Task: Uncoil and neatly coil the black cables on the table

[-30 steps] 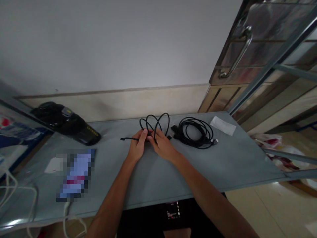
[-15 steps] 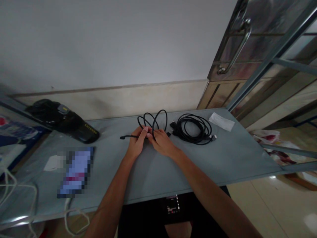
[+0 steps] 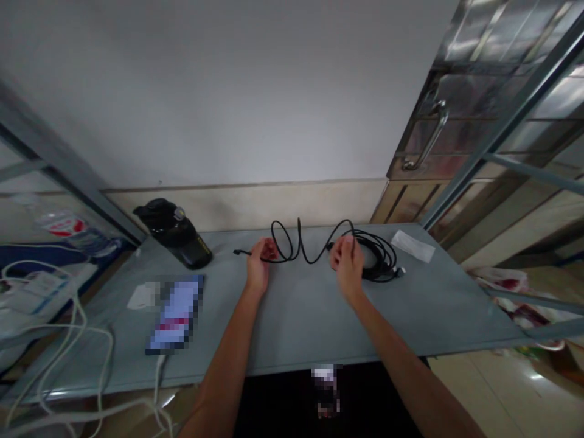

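A thin black cable (image 3: 303, 248) stretches in loose waves between my two hands above a grey table (image 3: 296, 316). My left hand (image 3: 260, 266) is closed on the cable near its left end, whose plug sticks out to the left. My right hand (image 3: 347, 263) is closed on the cable's right part, just in front of a second black cable coil (image 3: 378, 258) that lies on the table.
A black bag (image 3: 176, 234) lies at the back left. A blurred phone (image 3: 176, 311) and a white card (image 3: 141, 297) rest on the left. White cables (image 3: 68, 353) hang at the near left. A white packet (image 3: 413, 246) sits at the back right. A metal frame (image 3: 502, 128) stands at right.
My hands have moved apart, pulling the bunched loops of the cable out into a loose stretched line. The view has shifted, with the table's things further right in the picture.
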A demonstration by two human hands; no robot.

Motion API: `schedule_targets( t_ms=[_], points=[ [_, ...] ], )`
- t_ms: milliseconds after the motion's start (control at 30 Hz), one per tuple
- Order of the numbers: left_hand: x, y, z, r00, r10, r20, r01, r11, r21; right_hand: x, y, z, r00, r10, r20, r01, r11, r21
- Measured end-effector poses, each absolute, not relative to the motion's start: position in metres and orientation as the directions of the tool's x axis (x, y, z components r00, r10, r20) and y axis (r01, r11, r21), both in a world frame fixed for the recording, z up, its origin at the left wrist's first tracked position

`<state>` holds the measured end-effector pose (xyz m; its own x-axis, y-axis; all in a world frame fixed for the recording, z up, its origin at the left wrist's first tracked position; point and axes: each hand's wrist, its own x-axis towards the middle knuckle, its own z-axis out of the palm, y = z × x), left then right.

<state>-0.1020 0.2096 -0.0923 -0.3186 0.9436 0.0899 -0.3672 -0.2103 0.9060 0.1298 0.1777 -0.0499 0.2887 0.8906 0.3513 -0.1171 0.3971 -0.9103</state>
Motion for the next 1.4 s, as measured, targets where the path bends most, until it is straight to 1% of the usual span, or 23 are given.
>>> schedule_targets(
  t_ms=[33,100,167,233,367,533,600,667,833,933,1000,1033,1100,1167,1233,1300,1400],
  points=[
    [-0.105,0.21,-0.092,-0.319,0.944,0.079,-0.407,-0.212,0.889,0.144,0.176,-0.039,0.355,0.877,0.325,-0.184,0.406,-0.895],
    [-0.11,0.212,-0.093,-0.322,0.945,0.051,-0.461,-0.204,0.864,0.182,0.174,-0.015,0.471,0.816,0.336,-0.246,0.487,-0.838],
    [-0.114,0.213,-0.094,-0.346,0.938,0.018,-0.493,-0.198,0.847,0.228,0.171,0.01,0.545,0.74,0.394,-0.238,0.587,-0.774],
    [-0.116,0.214,-0.095,-0.373,0.928,-0.004,-0.513,-0.202,0.834,0.274,0.165,0.034,0.617,0.663,0.424,-0.193,0.65,-0.735],
    [-0.116,0.215,-0.095,-0.416,0.909,-0.018,-0.522,-0.223,0.824,0.338,0.148,0.069,0.754,0.542,0.371,-0.137,0.682,-0.719],
    [-0.118,0.212,-0.097,-0.476,0.879,-0.012,-0.473,-0.245,0.846,0.363,0.133,0.079,0.866,0.413,0.282,-0.127,0.727,-0.674],
    [-0.119,0.211,-0.099,-0.506,0.863,-0.002,-0.438,-0.255,0.862,0.361,0.133,0.076,0.873,0.398,0.282,-0.116,0.73,-0.673],
    [-0.119,0.211,-0.101,-0.54,0.842,0.01,-0.4,-0.267,0.877,0.354,0.138,0.071,0.847,0.415,0.331,-0.092,0.729,-0.678],
    [-0.117,0.212,-0.107,-0.583,0.812,0.031,-0.332,-0.273,0.903,0.299,0.152,0.057,0.707,0.468,0.531,0.009,0.744,-0.668],
    [-0.114,0.214,-0.11,-0.594,0.803,0.036,-0.312,-0.272,0.91,0.243,0.154,0.042,0.542,0.56,0.626,0.123,0.684,-0.719],
    [-0.111,0.215,-0.113,-0.607,0.793,0.046,-0.304,-0.285,0.909,0.204,0.157,0.027,0.341,0.637,0.692,0.282,0.633,-0.721],
    [-0.11,0.215,-0.114,-0.612,0.789,0.056,-0.299,-0.296,0.907,0.185,0.16,0.017,0.212,0.652,0.728,0.355,0.642,-0.679],
    [-0.11,0.215,-0.115,-0.607,0.791,0.082,-0.281,-0.31,0.908,0.15,0.169,-0.004,-0.083,0.625,0.777,0.457,0.716,-0.527],
    [-0.111,0.214,-0.114,-0.589,0.803,0.094,-0.26,-0.298,0.919,0.12,0.18,-0.029,-0.349,0.556,0.754,0.492,0.794,-0.358],
    [-0.112,0.214,-0.113,-0.581,0.81,0.079,-0.26,-0.276,0.925,0.097,0.189,-0.056,-0.521,0.523,0.674,0.511,0.824,-0.244],
    [-0.113,0.214,-0.11,-0.579,0.815,0.038,-0.301,-0.257,0.918,0.082,0.195,-0.08,-0.616,0.524,0.589,0.521,0.831,-0.194],
    [-0.113,0.216,-0.108,-0.569,0.822,-0.005,-0.349,-0.236,0.907,0.075,0.197,-0.105,-0.674,0.525,0.52,0.5,0.842,-0.202]
  ],
)
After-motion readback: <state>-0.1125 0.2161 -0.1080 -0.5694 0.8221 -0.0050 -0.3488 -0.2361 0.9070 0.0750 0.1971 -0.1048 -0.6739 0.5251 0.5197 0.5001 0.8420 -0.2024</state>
